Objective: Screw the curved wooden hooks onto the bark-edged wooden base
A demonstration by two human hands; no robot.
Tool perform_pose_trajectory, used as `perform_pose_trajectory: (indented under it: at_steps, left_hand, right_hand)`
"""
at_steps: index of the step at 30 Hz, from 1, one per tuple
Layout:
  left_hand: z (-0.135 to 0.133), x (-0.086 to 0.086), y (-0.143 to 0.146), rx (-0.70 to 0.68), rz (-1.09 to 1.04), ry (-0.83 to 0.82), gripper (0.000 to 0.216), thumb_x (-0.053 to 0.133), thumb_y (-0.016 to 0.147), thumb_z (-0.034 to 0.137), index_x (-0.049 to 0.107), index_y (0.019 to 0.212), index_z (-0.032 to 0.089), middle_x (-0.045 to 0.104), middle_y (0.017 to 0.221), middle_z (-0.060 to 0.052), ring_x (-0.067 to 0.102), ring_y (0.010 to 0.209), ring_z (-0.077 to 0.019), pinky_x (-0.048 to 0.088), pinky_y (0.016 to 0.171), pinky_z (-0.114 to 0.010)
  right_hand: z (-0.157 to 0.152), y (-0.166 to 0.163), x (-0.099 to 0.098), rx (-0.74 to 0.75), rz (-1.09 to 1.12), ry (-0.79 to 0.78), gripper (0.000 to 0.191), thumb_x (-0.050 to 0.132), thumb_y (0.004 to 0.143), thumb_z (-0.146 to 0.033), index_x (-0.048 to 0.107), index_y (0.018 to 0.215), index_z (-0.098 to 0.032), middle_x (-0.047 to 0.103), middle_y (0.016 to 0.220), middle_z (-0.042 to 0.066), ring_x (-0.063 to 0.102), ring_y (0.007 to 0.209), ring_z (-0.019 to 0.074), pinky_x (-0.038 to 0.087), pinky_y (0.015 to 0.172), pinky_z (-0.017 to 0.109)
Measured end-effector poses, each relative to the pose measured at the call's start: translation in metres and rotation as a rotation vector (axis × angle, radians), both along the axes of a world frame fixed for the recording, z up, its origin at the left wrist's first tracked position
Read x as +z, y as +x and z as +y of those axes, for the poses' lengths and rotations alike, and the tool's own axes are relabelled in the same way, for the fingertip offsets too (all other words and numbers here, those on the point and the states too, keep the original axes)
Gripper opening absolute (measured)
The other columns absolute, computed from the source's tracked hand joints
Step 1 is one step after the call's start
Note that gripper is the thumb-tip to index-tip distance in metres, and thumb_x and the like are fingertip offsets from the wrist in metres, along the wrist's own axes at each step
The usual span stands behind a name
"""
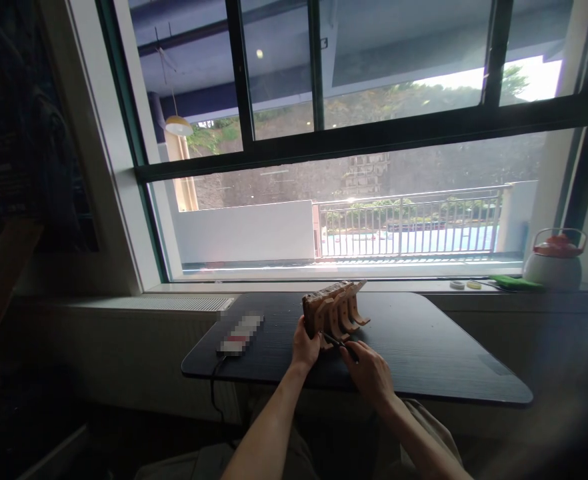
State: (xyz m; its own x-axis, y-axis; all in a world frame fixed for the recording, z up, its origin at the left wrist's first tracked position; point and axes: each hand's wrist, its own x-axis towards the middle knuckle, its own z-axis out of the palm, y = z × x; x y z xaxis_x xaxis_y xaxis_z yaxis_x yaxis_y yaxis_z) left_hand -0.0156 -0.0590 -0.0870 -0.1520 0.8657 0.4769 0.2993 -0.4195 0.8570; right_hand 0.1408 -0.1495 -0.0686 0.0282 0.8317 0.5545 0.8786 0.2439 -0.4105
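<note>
A wooden block with several curved hook-like pieces [335,309] stands on the dark table [424,353] close to its near edge. My left hand [305,345] is wrapped around the near left end of the block and steadies it. Just to the right, my right hand [369,370] is closed on a thin dark tool [335,342] whose tip points at the base of the wooden pieces. Both forearms reach in from the bottom of the view.
A flat device with a cable [240,333] lies on the table's left part. A white and orange kettle [554,260], a green cloth [514,282] and small rings sit on the window ledge at the right. A large window fills the background.
</note>
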Motion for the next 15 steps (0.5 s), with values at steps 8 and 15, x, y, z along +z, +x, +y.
perform_pose_trajectory:
  at_steps: [8, 15]
  left_hand:
    - [0.002, -0.002, -0.001, 0.016, 0.066, 0.046, 0.046, 0.062, 0.071, 0.011, 0.05, 0.115, 0.016, 0.063, 0.111, -0.009, 0.058, 0.106, -0.0207, 0.043, 0.096, -0.035]
    - [0.005, -0.002, -0.002, 0.011, 0.067, 0.045, 0.045, 0.062, 0.071, 0.011, 0.05, 0.113, 0.019, 0.065, 0.107, -0.007, 0.061, 0.099, -0.0192, 0.047, 0.091, -0.034]
  right_hand:
    - [0.006, -0.001, -0.005, 0.005, 0.009, -0.032, 0.032, 0.038, 0.091, -0.038, 0.067, 0.093, -0.022, 0.071, 0.091, 0.004, 0.066, 0.082, 0.0195, 0.04, 0.065, 0.026]
    - [0.01, 0.001, -0.009, 0.032, 0.018, -0.004, 0.03, 0.04, 0.091, -0.035, 0.067, 0.091, -0.021, 0.071, 0.091, 0.004, 0.066, 0.083, 0.0209, 0.041, 0.067, 0.027]
